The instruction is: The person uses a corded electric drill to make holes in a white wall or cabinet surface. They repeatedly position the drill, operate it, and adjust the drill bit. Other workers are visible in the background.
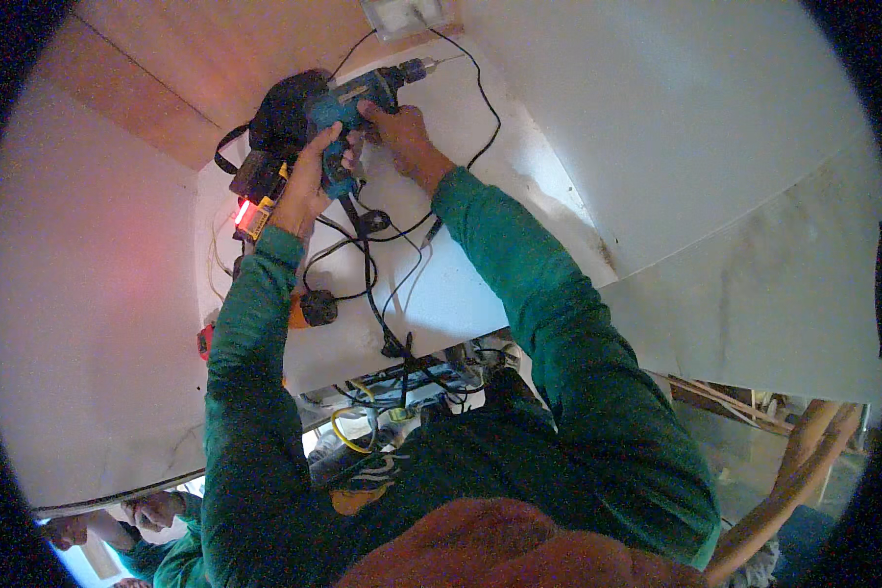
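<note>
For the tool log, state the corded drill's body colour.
The corded drill has a teal body, seen in the head view.

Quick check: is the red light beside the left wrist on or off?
On: the light glows bright red, and a reddish tint shows on the wall to its left.

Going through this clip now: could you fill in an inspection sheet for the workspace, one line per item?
Surface: white board under the drill, partly covered by cables.
Things in hand: blue drill, chuck toward the picture's upper right.
Clutter: black bag-like item behind the drill; yellow device with a red glow; black plug-like block.
Hands: left hand around the handle; right hand on the body.
Cables: drill cord hangs from the handle; other black cables loop nearby.
Surroundings: wood-coloured panel and white fitting above; white wall at left.
</note>
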A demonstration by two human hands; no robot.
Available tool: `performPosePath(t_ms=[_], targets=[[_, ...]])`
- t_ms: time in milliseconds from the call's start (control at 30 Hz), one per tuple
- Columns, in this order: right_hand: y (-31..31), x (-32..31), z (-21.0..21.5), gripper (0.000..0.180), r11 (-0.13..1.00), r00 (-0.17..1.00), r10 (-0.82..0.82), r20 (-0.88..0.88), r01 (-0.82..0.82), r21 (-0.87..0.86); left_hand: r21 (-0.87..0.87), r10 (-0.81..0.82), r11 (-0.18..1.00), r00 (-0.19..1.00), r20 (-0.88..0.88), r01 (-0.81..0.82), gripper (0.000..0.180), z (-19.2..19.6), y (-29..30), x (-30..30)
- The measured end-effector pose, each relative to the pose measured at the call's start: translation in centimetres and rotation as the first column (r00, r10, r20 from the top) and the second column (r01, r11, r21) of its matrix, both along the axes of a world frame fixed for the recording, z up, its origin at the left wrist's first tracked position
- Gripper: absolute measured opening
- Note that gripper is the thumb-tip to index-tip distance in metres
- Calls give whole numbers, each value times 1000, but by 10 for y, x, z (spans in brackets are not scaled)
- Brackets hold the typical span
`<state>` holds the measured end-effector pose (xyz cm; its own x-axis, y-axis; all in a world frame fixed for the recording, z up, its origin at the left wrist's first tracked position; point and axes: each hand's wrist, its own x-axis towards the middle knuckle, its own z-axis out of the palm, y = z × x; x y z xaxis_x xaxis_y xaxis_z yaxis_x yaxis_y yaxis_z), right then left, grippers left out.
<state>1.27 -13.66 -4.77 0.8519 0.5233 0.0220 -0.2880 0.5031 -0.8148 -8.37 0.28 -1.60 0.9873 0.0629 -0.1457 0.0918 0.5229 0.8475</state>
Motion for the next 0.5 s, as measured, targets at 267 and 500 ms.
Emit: performPosePath(t_ms=[267, 500], targets=[[-10, -50, 46, 55, 953, 908, -260, 329, 296, -62, -32, 124, 992, 990, 64, -123, 31, 47, -21, -69], [-52, -132, 112, 61, 821, 747, -478, 462, 567, -65, -67, 44, 997, 984, 172, -32, 32, 88, -56, -131]])
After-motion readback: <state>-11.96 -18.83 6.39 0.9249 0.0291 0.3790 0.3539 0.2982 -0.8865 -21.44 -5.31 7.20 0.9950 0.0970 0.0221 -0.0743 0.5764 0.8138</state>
